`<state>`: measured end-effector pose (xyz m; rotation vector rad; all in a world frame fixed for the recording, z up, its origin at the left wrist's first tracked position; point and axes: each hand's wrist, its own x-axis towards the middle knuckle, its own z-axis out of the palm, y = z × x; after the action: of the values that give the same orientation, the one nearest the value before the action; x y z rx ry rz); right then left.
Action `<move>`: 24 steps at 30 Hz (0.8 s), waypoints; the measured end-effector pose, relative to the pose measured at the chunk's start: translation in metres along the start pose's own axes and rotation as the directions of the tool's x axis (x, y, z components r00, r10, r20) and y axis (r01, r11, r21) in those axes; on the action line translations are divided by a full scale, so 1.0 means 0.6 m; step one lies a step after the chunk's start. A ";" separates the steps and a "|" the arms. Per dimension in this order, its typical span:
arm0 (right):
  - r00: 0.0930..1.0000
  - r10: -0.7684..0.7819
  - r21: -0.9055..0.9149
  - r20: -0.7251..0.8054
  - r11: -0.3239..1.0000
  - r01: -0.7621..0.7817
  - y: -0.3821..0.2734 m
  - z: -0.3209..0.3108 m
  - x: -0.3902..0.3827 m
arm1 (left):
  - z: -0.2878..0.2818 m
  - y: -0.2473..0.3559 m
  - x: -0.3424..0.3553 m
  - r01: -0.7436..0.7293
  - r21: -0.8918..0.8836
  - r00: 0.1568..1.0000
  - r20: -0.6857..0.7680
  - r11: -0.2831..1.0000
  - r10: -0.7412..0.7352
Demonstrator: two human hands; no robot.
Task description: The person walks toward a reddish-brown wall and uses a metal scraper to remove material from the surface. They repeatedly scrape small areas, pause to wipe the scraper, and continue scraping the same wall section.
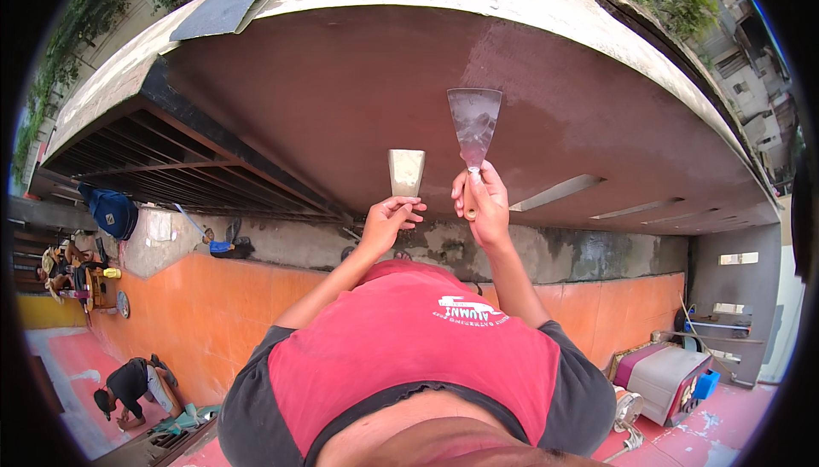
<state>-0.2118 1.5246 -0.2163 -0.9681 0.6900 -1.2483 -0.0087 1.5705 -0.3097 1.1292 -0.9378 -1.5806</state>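
My right hand (485, 204) is closed round the short handle of a putty knife (475, 121). Its wide grey blade points up and away over the brown wall (341, 83) and carries smears. My left hand (392, 221) hovers before the wall, fingers loosely bent and a little apart, with no tool visible in it. Just beyond these fingertips is a pale four-sided patch (407, 173), which looks like a slot through the wall. A lighter, dull stretch of coating (512, 53) shows beyond the blade, near the wall's top edge.
A dark metal grille (162, 164) adjoins the wall at left. More slots (559, 192) run along the wall to the right. Behind me lies an orange floor strip (230, 296). A person (136, 390) crouches at lower left; a grey and maroon box-shaped object (665, 377) stands at right.
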 end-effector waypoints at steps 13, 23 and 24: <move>0.995 -0.086 0.106 -0.051 0.990 0.091 0.015 0.045 0.031 | -0.017 -0.005 -0.026 0.004 0.038 0.995 0.102 0.999 -0.008; 0.877 -0.404 0.130 -0.262 0.885 0.447 -0.112 0.048 0.049 | -0.065 0.009 -0.046 -0.037 0.040 0.997 0.066 0.999 0.034; 0.898 -0.349 0.132 -0.270 0.910 0.393 -0.082 0.045 0.030 | -0.070 0.005 -0.051 -0.028 0.035 0.997 0.072 0.999 0.025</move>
<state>-0.2072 1.5115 -0.1589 -0.8249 0.5768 -1.7607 0.0360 1.5970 -0.3112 1.0867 -1.0287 -1.5976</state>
